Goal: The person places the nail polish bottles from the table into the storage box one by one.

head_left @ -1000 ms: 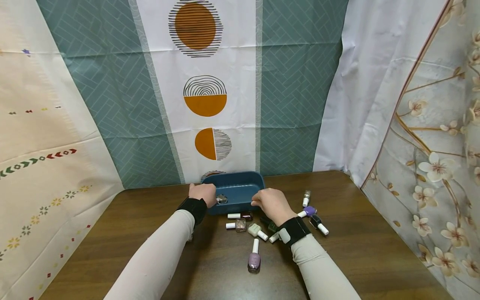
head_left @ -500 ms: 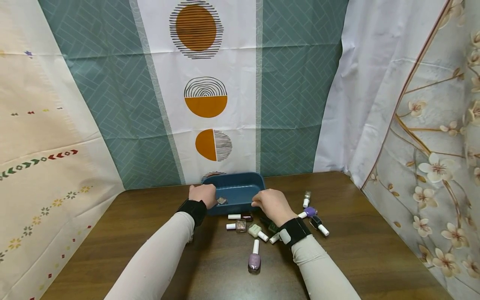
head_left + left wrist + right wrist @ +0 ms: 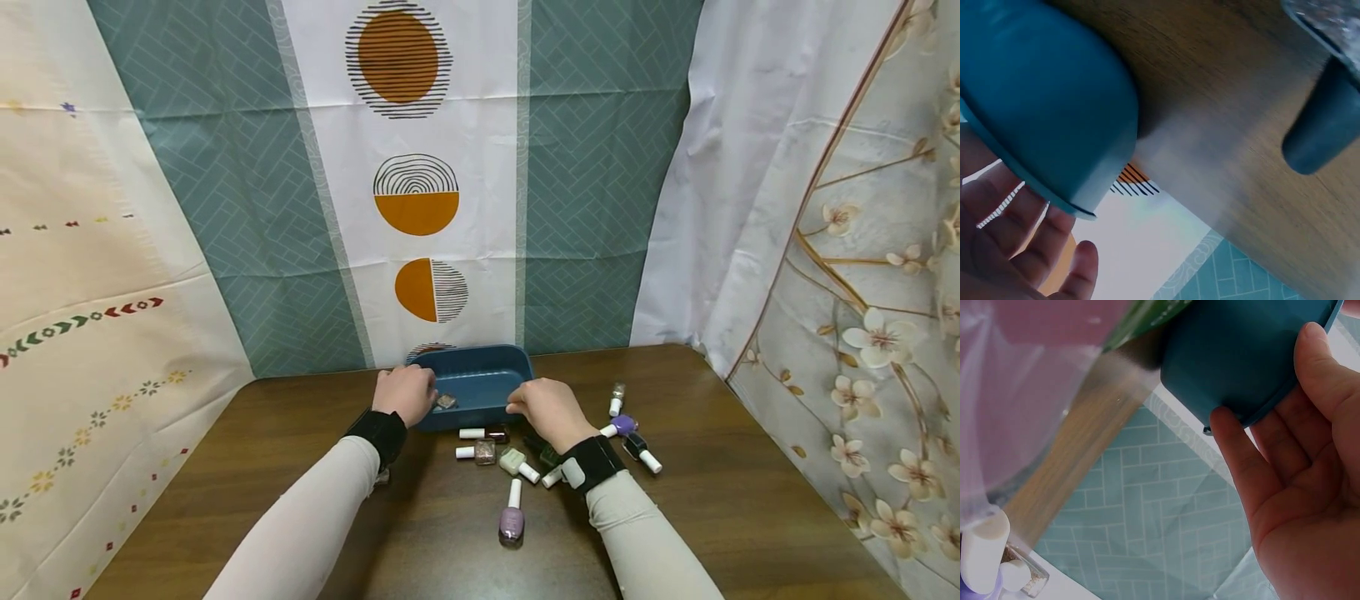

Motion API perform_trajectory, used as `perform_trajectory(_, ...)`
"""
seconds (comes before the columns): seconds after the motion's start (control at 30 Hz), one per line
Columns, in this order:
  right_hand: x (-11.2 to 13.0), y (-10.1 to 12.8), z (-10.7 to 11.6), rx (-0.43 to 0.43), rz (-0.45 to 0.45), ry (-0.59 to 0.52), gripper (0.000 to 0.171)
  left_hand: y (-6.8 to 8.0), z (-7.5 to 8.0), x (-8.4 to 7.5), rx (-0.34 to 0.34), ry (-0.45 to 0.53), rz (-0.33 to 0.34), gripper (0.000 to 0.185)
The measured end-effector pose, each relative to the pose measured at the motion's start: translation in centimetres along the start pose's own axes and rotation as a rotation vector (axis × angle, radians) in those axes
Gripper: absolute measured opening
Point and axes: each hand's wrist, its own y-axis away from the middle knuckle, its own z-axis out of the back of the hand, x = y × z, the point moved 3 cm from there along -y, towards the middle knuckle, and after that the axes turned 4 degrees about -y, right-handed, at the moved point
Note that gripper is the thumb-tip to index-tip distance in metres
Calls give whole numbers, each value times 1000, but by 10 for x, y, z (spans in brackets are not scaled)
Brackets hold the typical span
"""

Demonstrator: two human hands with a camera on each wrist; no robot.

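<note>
A blue bin [image 3: 468, 417] stands against the back curtain. Inside its left end lies a small glittery nail polish bottle [image 3: 446, 401]. My left hand [image 3: 406, 393] is over that end; in the left wrist view its fingers [image 3: 1038, 231] are spread and loosely bent beside the bin's rim, holding nothing visible. At the front right corner my right hand [image 3: 551, 410] grips the rim, with the thumb [image 3: 1314, 347] on the outer wall and other fingers beyond it. Below the bin lie a dark red polish [image 3: 497, 433], a glitter polish [image 3: 485, 452] and a pale green polish [image 3: 513, 461].
A lilac polish [image 3: 512, 525] lies nearest me. Right of my right hand are a purple polish [image 3: 624, 425], a black polish [image 3: 635, 444] and a glitter bottle [image 3: 618, 392]. Partly under my right wrist is a dark green polish [image 3: 549, 456]. A dark-capped bottle [image 3: 1325, 119] lies near my left wrist.
The left hand has let go of the glittery bottle, which rests in the bin, and has lifted slightly with loosened fingers. The right hand stays at the bin's corner.
</note>
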Motion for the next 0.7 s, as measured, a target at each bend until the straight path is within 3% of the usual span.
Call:
perform_trajectory(0.3,-1,1,0,5,-9,3,8,15,9,10,-104,-7,-27,25)
perform_trajectory(0.53,-2,0,0,19,-29,-6,9,37,21,23,-188,15,-86,32)
perform_trajectory(0.7,-1,0,1,10,-19,2,8,54,29,30,-191,18,-100,35)
